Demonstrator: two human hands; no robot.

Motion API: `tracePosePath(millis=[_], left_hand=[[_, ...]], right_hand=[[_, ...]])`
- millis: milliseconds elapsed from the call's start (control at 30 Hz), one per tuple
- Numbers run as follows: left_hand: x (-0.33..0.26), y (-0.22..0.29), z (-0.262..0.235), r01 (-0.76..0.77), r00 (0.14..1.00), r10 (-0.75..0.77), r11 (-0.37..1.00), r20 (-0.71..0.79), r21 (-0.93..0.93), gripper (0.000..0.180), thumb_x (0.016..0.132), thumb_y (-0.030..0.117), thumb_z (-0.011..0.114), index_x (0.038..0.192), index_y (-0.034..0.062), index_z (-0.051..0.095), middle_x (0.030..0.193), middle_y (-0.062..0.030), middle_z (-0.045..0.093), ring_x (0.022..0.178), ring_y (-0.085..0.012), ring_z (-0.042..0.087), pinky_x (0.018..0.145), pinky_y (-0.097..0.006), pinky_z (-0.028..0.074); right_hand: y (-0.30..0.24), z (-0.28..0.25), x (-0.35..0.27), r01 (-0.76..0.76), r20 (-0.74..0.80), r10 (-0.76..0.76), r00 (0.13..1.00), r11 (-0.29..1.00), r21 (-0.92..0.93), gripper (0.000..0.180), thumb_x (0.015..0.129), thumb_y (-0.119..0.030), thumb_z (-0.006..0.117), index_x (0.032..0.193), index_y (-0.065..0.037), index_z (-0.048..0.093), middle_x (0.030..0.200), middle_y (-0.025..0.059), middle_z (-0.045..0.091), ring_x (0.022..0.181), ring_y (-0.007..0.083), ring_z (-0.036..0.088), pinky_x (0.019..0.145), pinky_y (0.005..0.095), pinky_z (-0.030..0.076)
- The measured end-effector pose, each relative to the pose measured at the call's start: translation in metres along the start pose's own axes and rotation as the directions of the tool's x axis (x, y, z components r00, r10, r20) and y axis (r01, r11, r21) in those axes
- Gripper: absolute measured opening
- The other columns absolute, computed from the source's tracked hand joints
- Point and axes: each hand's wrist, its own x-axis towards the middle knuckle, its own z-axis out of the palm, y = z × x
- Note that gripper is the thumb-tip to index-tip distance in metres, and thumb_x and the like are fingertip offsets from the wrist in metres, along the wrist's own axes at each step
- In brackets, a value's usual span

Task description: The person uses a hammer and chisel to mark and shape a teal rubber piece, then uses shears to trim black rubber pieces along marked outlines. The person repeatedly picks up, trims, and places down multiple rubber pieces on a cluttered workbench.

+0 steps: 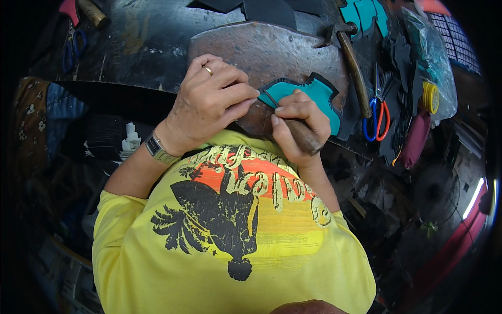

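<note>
A teal leather piece (314, 93) with a black edge lies on a rounded, worn stone slab (266, 49). My left hand (209, 102), with a ring and a wristwatch, presses its fingertips on the piece's left edge. My right hand (298, 125) is shut on a wooden-handled tool (306, 137) whose thin metal tip (270, 97) touches the piece's left end, right beside my left fingertips.
A hammer (353, 63) with a wooden handle lies right of the slab. Scissors with blue and red handles (377, 115) rest further right, among black cut pieces, a yellow spool (430, 97) and a plastic bag. More teal pieces (366, 13) sit at the top. Blue scissors (73, 47) lie upper left.
</note>
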Motion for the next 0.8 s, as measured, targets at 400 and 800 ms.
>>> tracePosePath(millis=[400, 800], left_hand=[[-0.007, 0.005, -0.013, -0.107, 0.979, 0.083, 0.987, 0.189, 0.123, 0.03, 0.078, 0.009, 0.072, 0.108, 0.0063, 0.07, 0.108, -0.0047, 0.062, 0.106, -0.023, 0.058, 0.105, -0.046, 0.042], [0.005, 0.012, -0.025, -0.17, 0.956, 0.11, 0.963, 0.273, 0.208, 0.033, 0.079, 0.012, 0.072, 0.111, 0.006, 0.067, 0.113, -0.0082, 0.061, 0.108, -0.0252, 0.057, 0.1, -0.045, 0.041]], right_hand=[[0.003, 0.0, 0.006, 0.073, 0.059, -0.072, 0.996, 0.997, -0.005, 0.017, 0.064, 0.006, 0.067, 0.079, 0.0, 0.062, 0.069, 0.011, 0.06, 0.061, 0.0245, 0.06, 0.058, 0.0323, 0.047], [-0.017, -0.062, 0.031, -0.144, -0.26, 0.122, 0.958, 0.987, -0.065, 0.028, 0.089, -0.002, 0.07, 0.116, 0.003, 0.063, 0.093, 0.0093, 0.071, 0.076, 0.0122, 0.065, 0.066, 0.0224, 0.051]])
